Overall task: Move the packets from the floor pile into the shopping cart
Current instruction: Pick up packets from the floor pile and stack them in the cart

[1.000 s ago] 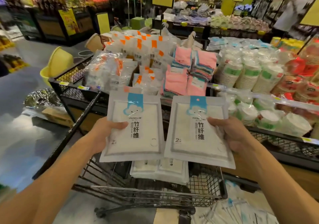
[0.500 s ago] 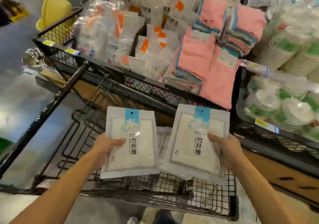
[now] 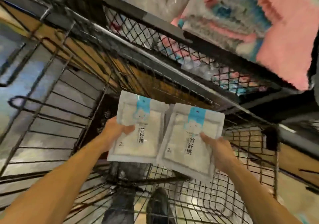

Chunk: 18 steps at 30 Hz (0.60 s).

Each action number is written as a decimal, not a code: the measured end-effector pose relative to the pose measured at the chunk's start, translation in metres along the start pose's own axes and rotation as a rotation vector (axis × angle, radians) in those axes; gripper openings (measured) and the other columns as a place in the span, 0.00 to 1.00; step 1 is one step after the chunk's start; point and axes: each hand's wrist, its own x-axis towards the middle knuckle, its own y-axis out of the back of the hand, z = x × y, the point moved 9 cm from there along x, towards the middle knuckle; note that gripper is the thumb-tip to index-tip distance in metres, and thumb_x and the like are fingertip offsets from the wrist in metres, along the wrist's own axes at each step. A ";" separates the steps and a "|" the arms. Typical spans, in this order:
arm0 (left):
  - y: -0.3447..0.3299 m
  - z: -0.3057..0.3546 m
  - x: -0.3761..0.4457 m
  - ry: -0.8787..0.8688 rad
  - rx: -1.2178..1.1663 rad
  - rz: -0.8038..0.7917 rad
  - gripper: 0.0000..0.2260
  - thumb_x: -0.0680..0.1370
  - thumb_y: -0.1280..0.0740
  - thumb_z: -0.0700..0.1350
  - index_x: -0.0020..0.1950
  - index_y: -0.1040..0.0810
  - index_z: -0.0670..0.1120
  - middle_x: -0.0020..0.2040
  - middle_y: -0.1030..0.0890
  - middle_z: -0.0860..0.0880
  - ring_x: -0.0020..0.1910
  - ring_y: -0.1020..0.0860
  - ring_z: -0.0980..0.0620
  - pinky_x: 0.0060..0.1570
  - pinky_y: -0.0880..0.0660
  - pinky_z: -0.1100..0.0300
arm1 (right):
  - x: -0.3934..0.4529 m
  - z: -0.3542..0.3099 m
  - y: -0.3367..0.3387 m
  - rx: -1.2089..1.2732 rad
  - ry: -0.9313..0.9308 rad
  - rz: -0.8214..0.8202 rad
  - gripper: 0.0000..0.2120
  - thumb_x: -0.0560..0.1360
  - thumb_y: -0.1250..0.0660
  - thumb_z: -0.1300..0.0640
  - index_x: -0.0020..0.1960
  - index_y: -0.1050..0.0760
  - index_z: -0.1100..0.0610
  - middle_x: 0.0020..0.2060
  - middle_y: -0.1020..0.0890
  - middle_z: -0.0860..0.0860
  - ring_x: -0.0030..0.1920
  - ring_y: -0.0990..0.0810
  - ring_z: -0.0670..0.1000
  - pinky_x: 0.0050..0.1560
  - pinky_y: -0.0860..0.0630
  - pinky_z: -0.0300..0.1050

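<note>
1. The left hand held one white packet by its left edge. The thumb lay on the front and pinched it. The other fingers were hidden behind the packet, so I could not tell how they lay.
2. The right hand held a second white packet by its right edge. Its thumb also pinched the front, and its other fingers were hidden behind.
3. Both packets were up in the air, inside the shopping cart, above its wire floor. They were side by side and their near edges touched or just overlapped. I could not tell which.
4. Each packet stood tall, with its long side running away from the person. The blue tops pointed toward the far end of the cart.
5. The cart floor lay below both packets. I think the next move was straight down and then let go. Both hands looked about as near to the floor as each other.
6. The picture was blurry, so small things were hard to see.
7. A black wire shelf stood past the cart. Pink cloths were piled on it, well away from the hands.
8. Dark shoes showed through the wire at the bottom.
</note>
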 end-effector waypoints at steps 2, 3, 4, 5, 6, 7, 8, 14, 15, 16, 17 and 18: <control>-0.005 -0.010 0.020 0.002 0.053 0.018 0.19 0.71 0.24 0.30 0.61 0.19 0.40 0.54 0.15 0.41 0.56 0.17 0.39 0.51 0.18 0.47 | 0.021 0.011 -0.005 -0.014 -0.013 0.035 0.12 0.74 0.24 0.61 0.56 0.20 0.60 0.51 0.13 0.58 0.48 0.12 0.58 0.46 0.14 0.58; -0.006 -0.015 0.029 0.002 0.083 0.033 0.20 0.70 0.23 0.30 0.61 0.20 0.39 0.55 0.15 0.40 0.56 0.17 0.39 0.50 0.18 0.49 | 0.032 0.017 -0.008 -0.039 -0.015 0.038 0.12 0.74 0.23 0.60 0.56 0.20 0.59 0.52 0.13 0.57 0.48 0.12 0.58 0.47 0.14 0.57; -0.005 -0.020 0.035 -0.001 0.111 0.064 0.22 0.69 0.22 0.31 0.62 0.20 0.39 0.55 0.15 0.41 0.56 0.17 0.40 0.50 0.18 0.51 | 0.042 0.023 -0.010 -0.096 -0.014 0.050 0.12 0.73 0.22 0.59 0.55 0.19 0.58 0.52 0.13 0.56 0.48 0.12 0.57 0.48 0.14 0.56; -0.003 -0.023 0.039 -0.010 0.161 0.114 0.24 0.68 0.20 0.34 0.62 0.21 0.39 0.56 0.16 0.42 0.56 0.17 0.41 0.50 0.19 0.51 | 0.048 0.027 -0.011 -0.147 -0.008 0.074 0.13 0.72 0.21 0.59 0.55 0.19 0.57 0.52 0.13 0.56 0.48 0.12 0.57 0.51 0.15 0.57; 0.000 -0.024 0.042 -0.032 0.245 0.166 0.26 0.67 0.18 0.38 0.63 0.21 0.40 0.56 0.16 0.43 0.56 0.18 0.41 0.52 0.20 0.50 | 0.055 0.030 -0.010 -0.211 -0.001 0.125 0.15 0.71 0.20 0.58 0.55 0.19 0.56 0.53 0.13 0.55 0.49 0.13 0.56 0.53 0.15 0.57; 0.002 -0.023 0.043 -0.062 0.353 0.213 0.27 0.67 0.18 0.41 0.63 0.23 0.41 0.57 0.17 0.42 0.56 0.19 0.41 0.53 0.21 0.48 | 0.059 0.030 -0.008 -0.284 0.017 0.181 0.16 0.71 0.19 0.57 0.55 0.20 0.57 0.53 0.13 0.54 0.49 0.14 0.56 0.53 0.16 0.55; 0.001 -0.020 0.042 -0.107 0.466 0.259 0.29 0.68 0.18 0.44 0.64 0.25 0.41 0.57 0.18 0.42 0.56 0.20 0.40 0.54 0.21 0.47 | 0.060 0.027 -0.008 -0.381 0.055 0.228 0.16 0.71 0.20 0.56 0.56 0.20 0.57 0.52 0.14 0.53 0.49 0.15 0.55 0.50 0.16 0.51; -0.024 0.013 0.021 -0.413 0.963 0.447 0.40 0.65 0.18 0.48 0.69 0.35 0.41 0.62 0.30 0.37 0.60 0.30 0.35 0.59 0.29 0.41 | 0.050 0.004 -0.010 -0.786 0.188 0.501 0.31 0.63 0.17 0.43 0.55 0.27 0.58 0.50 0.18 0.54 0.51 0.17 0.58 0.50 0.17 0.57; -0.030 0.021 0.017 -0.453 1.123 0.478 0.41 0.66 0.18 0.51 0.71 0.36 0.43 0.62 0.30 0.39 0.60 0.30 0.37 0.59 0.29 0.43 | 0.045 -0.004 -0.013 -0.861 0.212 0.517 0.32 0.64 0.17 0.44 0.57 0.28 0.58 0.53 0.19 0.55 0.55 0.19 0.58 0.55 0.19 0.59; -0.036 0.027 0.013 -0.491 1.258 0.490 0.42 0.67 0.20 0.55 0.73 0.37 0.45 0.62 0.30 0.40 0.60 0.30 0.39 0.59 0.29 0.44 | 0.042 -0.011 -0.017 -0.950 0.243 0.518 0.32 0.66 0.19 0.45 0.61 0.29 0.58 0.56 0.21 0.56 0.59 0.22 0.59 0.60 0.22 0.59; -0.042 0.032 0.010 -0.519 1.348 0.484 0.42 0.68 0.21 0.58 0.74 0.38 0.46 0.63 0.30 0.41 0.60 0.30 0.40 0.58 0.30 0.45 | 0.036 -0.021 -0.022 -1.036 0.289 0.519 0.33 0.69 0.21 0.45 0.64 0.31 0.59 0.59 0.23 0.56 0.63 0.25 0.59 0.64 0.26 0.59; -0.047 0.036 0.006 -0.534 1.396 0.474 0.41 0.69 0.24 0.60 0.75 0.38 0.47 0.64 0.30 0.42 0.61 0.30 0.41 0.59 0.31 0.46 | 0.029 -0.030 -0.027 -1.106 0.343 0.513 0.33 0.70 0.23 0.45 0.67 0.32 0.58 0.61 0.25 0.56 0.65 0.27 0.59 0.65 0.29 0.59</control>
